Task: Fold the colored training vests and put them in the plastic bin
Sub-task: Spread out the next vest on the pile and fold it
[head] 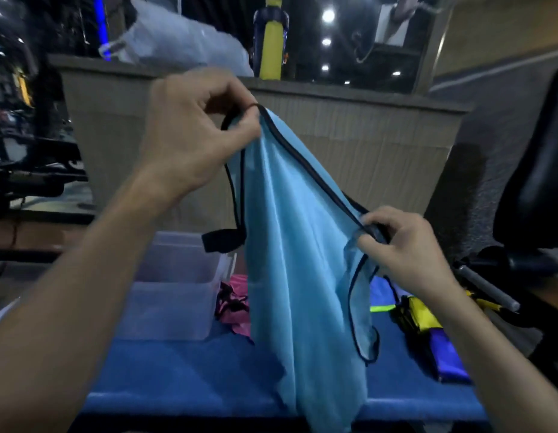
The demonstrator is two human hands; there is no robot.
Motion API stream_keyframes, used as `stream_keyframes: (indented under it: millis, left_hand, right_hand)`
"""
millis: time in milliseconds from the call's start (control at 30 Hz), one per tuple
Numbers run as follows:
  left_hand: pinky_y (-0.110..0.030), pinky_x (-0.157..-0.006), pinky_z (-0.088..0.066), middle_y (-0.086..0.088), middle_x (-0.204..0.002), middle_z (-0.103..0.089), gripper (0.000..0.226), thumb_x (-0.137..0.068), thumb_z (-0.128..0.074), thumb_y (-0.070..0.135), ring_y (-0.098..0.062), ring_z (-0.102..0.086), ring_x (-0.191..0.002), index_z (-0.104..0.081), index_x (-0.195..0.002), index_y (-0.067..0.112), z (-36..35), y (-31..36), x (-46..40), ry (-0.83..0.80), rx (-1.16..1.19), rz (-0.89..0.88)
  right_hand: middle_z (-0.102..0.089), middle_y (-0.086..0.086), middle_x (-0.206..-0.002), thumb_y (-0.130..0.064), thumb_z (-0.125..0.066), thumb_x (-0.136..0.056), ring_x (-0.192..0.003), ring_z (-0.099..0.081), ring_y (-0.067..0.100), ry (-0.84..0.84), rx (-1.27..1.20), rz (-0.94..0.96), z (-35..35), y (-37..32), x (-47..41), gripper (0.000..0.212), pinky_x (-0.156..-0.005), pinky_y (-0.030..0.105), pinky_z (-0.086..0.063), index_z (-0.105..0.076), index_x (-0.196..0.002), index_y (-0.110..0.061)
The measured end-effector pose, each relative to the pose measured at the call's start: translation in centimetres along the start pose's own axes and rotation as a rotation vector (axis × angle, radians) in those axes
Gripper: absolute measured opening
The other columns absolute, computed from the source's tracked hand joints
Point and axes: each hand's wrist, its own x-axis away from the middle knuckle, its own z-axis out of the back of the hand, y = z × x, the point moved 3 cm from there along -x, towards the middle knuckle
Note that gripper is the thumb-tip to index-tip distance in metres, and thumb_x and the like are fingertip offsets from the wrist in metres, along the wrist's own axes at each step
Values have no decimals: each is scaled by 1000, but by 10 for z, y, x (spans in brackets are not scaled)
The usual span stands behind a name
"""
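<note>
Blue tabletop [184, 379]: left hand [190, 135] and right hand [396, 245] each pinch the light-blue vest [290, 245], raised unfolded. Plastic bin [174, 295] appears empty; pink vest [237, 307] and others remain unfolded.

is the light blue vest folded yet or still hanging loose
Hanging loose, not folded. The light blue vest drapes from the left hand and right hand, which pinch its black trim, above the blue table.
</note>
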Motion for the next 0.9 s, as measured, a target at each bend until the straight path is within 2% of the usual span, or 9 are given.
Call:
stream_keyframes:
  millis: [100, 200, 267, 400, 500, 567, 633, 733, 900]
  left_hand:
    - [-28, -69, -53, 1, -78, -68, 11, -86, -67, 18, -1, -59, -68, -72, -84, 8, 17, 8, -23, 45, 4, 52]
    - [-22, -68, -53, -1, -78, -69, 15, -85, -66, 17, 0, -59, -68, -73, -85, 3, 29, 8, -33, 66, 20, 109]
    - [-23, -70, -54, 0, -80, -70, 16, -84, -66, 19, -2, -61, -70, -74, -86, 6, 39, 4, -39, 79, 32, 149]
    - [-20, -67, -48, 10, -73, -67, 11, -83, -67, 18, 1, -57, -67, -72, -83, 9, 57, -10, -44, 105, 87, 217]
    - [-17, -69, -45, 17, -67, -65, 13, -86, -71, 11, 2, -55, -66, -68, -76, 19, 63, -23, -36, -24, 121, 295]
    - [-17, -74, -48, 9, -74, -72, 18, -88, -74, 4, -1, -59, -69, -70, -77, 18, 64, -28, -21, -201, 151, 335]
    - [-18, -73, -51, -3, -80, -76, 17, -85, -77, 0, -4, -63, -70, -73, -79, 16, 65, -29, -3, -381, 140, 337]
    - [-25, -68, -52, 0, -75, -75, 23, -79, -80, -1, -4, -65, -66, -74, -75, 20, 62, -30, 23, -577, 46, 283]
    - [-17, -64, -49, 12, -70, -71, 30, -74, -76, 1, -4, -64, -64, -76, -79, 30, 56, -40, 44, -613, -188, 193]
  right_hand:
    - [-66, -18, -77, -19, -63, -74, -72, -60, -3, -41, 29, 47, 27, -22, -16, 8, -66, 11, -40, -66, -77, -26]
    - [-65, -6, -72, -30, -59, -72, -68, -59, 13, -135, 170, 19, 26, -22, -13, 19, -67, 29, -46, -69, -77, -15]
    - [-59, 4, -63, -35, -55, -72, -59, -52, 14, -216, 185, -33, 20, -15, -4, 25, -63, 39, -45, -65, -71, -12]
    - [-50, 10, -60, -31, -52, -75, -57, -40, 5, -163, 142, -118, 27, 1, -6, 24, -55, 33, -37, -60, -65, -9]
    - [-58, 7, -63, -10, -58, -87, -57, -44, 0, -44, -5, -187, 50, -1, -30, 17, -54, 26, -37, -71, -77, -4]
    - [-60, 2, -67, 1, -54, -89, -61, -47, 3, 54, -72, -212, 70, -3, -50, 19, -55, 24, -37, -72, -80, -1]
    - [-60, 1, -65, -8, -53, -90, -63, -48, 9, 100, -94, -212, 87, -3, -68, 21, -56, 27, -37, -69, -81, 3]
    - [-55, 4, -73, -28, -55, -90, -69, -48, 13, 86, -29, -177, 103, -5, -89, 40, -62, 29, -34, -63, -89, 11]
    - [-56, 4, -71, -37, -67, -95, -65, -48, 12, -16, 20, -111, 107, -10, -101, 39, -62, 31, -37, -70, -85, 1]
